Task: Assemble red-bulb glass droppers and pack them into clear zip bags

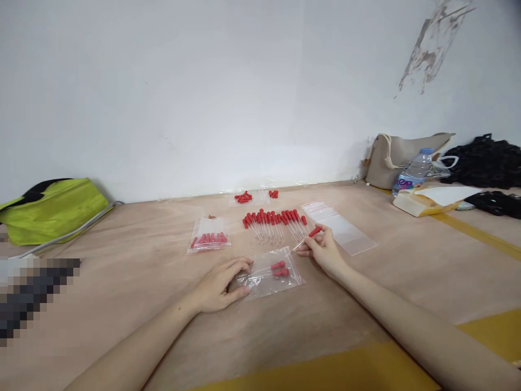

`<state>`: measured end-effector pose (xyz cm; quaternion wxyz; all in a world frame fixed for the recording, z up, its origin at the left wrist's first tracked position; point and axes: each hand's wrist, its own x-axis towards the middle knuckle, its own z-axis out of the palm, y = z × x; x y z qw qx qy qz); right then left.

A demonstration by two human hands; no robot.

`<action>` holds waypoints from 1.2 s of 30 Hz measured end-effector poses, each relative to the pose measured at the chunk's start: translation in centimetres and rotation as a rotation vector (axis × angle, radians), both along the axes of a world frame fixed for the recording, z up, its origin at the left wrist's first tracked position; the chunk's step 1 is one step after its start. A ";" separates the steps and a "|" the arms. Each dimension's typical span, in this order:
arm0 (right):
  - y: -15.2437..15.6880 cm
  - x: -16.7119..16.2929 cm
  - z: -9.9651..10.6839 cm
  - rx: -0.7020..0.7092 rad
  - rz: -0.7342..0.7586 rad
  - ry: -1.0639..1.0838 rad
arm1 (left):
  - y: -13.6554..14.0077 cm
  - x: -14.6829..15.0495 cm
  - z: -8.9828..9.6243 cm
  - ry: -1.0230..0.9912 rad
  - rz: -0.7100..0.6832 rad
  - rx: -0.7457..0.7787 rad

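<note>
Pinched in my right hand (321, 250) is a glass dropper (315, 232) with a red rubber bulb, its thin tip pointing left and down. A clear zip bag (264, 290) lies flat before me, with red-bulbed droppers (280, 272) inside. My left hand (222, 285) holds the bag's left end, thumb at the lower edge and curled fingers at the upper. Rows of more droppers (268, 218) lie behind the bag, red bulbs away from me. Another zip bag (209, 225), holding several droppers, lies to the left.
Flat plastic bags (340, 225) lie at the right. Loose red bulbs (243, 197) rest near the wall. A green pouch (57, 209) and grey cable (69, 233) are far left. At the back right stand a beige bag (401, 152), water bottle (413, 172) and tissue pack (425, 203).
</note>
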<state>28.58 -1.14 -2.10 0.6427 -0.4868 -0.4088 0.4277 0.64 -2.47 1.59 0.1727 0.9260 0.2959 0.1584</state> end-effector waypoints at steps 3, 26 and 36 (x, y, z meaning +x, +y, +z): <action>-0.4 -0.5 -0.1 -0.003 0.009 -0.007 | 0.0 0.1 0.1 -0.009 0.001 -0.008; -1.4 -1.8 0.1 0.230 0.355 -0.741 | 0.0 0.0 -0.1 0.009 0.025 0.009; 1.3 1.8 1.9 0.019 -0.171 -1.108 | 0.1 0.0 -0.1 0.019 -0.009 0.027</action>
